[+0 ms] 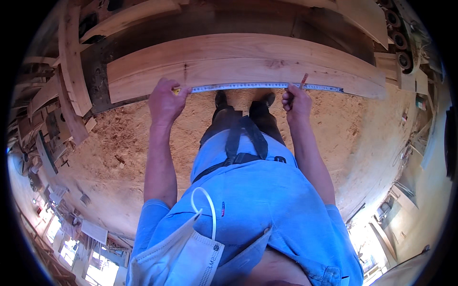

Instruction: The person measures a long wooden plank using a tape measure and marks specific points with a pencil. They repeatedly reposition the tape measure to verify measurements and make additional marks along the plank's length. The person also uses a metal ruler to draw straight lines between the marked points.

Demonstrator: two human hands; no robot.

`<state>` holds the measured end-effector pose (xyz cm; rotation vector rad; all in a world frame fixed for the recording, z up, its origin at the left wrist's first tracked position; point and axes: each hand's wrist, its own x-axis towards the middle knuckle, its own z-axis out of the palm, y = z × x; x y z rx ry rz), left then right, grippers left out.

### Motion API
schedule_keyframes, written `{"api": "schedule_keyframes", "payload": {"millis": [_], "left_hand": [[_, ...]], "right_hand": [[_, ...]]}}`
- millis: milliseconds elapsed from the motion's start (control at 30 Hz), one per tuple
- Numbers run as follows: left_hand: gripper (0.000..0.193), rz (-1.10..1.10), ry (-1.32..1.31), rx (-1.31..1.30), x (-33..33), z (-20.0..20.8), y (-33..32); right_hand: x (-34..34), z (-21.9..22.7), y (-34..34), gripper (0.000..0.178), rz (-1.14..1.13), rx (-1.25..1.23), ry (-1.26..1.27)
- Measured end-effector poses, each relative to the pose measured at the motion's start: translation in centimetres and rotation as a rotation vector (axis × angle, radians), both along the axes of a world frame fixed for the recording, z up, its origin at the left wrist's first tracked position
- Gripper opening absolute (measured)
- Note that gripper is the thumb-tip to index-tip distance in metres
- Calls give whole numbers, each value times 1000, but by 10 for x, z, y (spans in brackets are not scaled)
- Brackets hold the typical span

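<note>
A long pale wooden board point(238, 53) lies crosswise in front of me, with a seam along its length and several dark knots. Along its near edge stretches the blade of a tape measure point(243, 86). My left hand point(167, 102) is closed around the yellow tape case, which mostly hides behind the fingers. On the right, my right hand point(297, 102) is closed on a short reddish-brown pencil point(304, 79) that points up over the board. Its fingertips also touch the blade, whose free end runs on past that hand.
The board rests on a dark workbench point(98, 78). Planks point(71, 57) stick out at the left, and more timber point(129, 16) lies behind. Round wheel-like parts point(400, 40) stand at the far right. Sawdust point(124, 133) covers the floor, and a face mask point(183, 255) hangs near my chest.
</note>
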<state>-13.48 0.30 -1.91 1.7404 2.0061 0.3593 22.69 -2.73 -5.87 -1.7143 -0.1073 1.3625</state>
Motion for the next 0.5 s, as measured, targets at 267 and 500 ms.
{"api": "schedule_keyframes", "payload": {"millis": [267, 500], "left_hand": [[35, -5, 117, 41, 10, 1, 8], [38, 51, 159, -99, 19, 10, 16]], "right_hand": [[-1, 7, 6, 17, 30, -18, -53], [2, 5, 7, 20, 47, -29, -63]]}}
